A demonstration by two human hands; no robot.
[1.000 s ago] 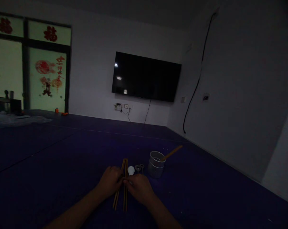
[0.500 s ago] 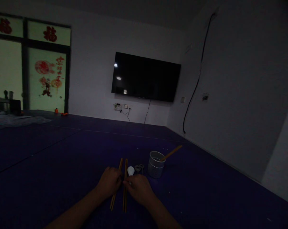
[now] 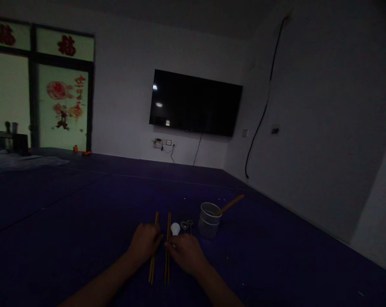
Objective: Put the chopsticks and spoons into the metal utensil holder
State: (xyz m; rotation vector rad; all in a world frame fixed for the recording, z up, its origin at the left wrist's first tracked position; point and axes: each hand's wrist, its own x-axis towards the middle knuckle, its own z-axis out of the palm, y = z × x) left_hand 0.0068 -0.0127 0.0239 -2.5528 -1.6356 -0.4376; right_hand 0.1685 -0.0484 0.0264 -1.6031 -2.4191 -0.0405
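My left hand (image 3: 144,241) is closed around one pair of wooden chopsticks (image 3: 152,270), which lies lengthwise on the dark blue surface. Just to the right, a second pair of chopsticks (image 3: 166,268) runs nearly parallel, with the thumb and fingers of my right hand (image 3: 187,252) closed across it. A white spoon (image 3: 175,228) pokes out beyond my right hand, its handle mostly hidden beneath the fingers. Two metal utensils (image 3: 184,225) lie beside the spoon, partly covered by the hand. Right of them stands a grey metal holder (image 3: 208,226) with a wooden stick-like utensil (image 3: 231,204) leaning out.
The blue surface (image 3: 122,196) reaches back to a wall with a television (image 3: 195,104). At the far left are clear plastic sheeting (image 3: 26,162), a dark box (image 3: 9,140) and small orange items (image 3: 86,153). A black cable (image 3: 263,115) hangs along the right wall.
My left hand has shifted slightly left, and the far ends of its chopsticks have swung left, so the two pairs lie more parallel. My right hand has barely moved.
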